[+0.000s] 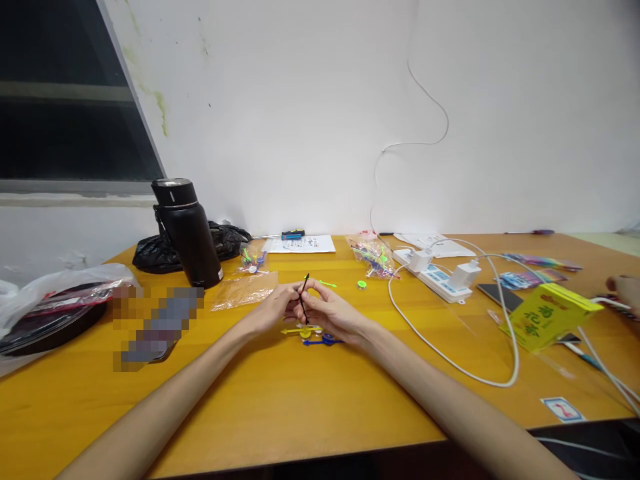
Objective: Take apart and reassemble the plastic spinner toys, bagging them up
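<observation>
My left hand (277, 305) and my right hand (334, 312) meet above the middle of the table. Both are closed, pinching a thin black plastic arrow (304, 293) that stands nearly upright between the fingertips. The fingers hide part of it. Just below the hands, a yellow arrow spinner (301, 331) and a blue arrow spinner (325, 340) lie on the wood. Behind my right hand are a small bright green arrow (329, 285) and a green round disc (362, 285).
A black bottle (187, 233) and a clear plastic bag (245, 291) are on the left. Bags of coloured pieces (373, 257) lie behind. Right of my arm, a power strip (437, 280), white cables and a yellow box (547, 317) spread out. Another person's hand (626, 290) shows at the right edge.
</observation>
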Demonstrator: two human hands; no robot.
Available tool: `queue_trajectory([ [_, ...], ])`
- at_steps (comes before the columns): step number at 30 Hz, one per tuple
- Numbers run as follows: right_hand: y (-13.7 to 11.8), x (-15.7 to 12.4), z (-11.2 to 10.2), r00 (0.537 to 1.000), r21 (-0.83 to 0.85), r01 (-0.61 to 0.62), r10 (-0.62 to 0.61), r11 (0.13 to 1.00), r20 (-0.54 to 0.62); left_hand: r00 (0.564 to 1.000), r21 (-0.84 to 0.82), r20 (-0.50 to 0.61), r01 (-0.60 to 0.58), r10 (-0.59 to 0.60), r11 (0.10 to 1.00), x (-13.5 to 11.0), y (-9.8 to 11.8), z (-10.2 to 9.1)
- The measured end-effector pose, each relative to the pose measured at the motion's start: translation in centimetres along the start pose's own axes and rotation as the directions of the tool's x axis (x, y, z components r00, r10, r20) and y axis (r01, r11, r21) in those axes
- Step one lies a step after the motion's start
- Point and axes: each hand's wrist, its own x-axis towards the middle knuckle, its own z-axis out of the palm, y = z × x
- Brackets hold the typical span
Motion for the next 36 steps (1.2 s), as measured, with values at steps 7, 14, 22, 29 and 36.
queue_trajectory([
  [7,0.2,0.0,-0.2,1.0,-0.009,-0.019,0.019,1.0,-0.001,0.997,-0.073,0.008,0.082,-0.082,0.994,0.0,0.1,0.0],
  [14,-2.5,-0.2,-0.4,0.987,-0.057,0.051,-0.059,0.997,-0.149,0.999,-0.052,-0.035,0.0,-0.002,0.999,0.3,0.1,-0.4],
  [22,-5.3,-0.8,-8.0,0.746,-0.836,-0.064,-0.53,0.545,-0.403,0.968,0.364,-0.2,-0.068,0.149,0.929,0.4,-0.2,-0.3],
  [29,-4.2,-1.6,-9.6,0.873,-0.984,-0.161,-0.455,0.072,-0.176,0.959,0.613,-0.135,-0.116,0.249,0.781,-0.2,0.1,0.0],
  [36,-1.1,0.0,-8.1,0.932,-0.999,-0.042,-0.358,0.033,-0.051,0.968,0.658,-0.07,-0.137,0.242,0.74,-0.3,0.4,0.6],
])
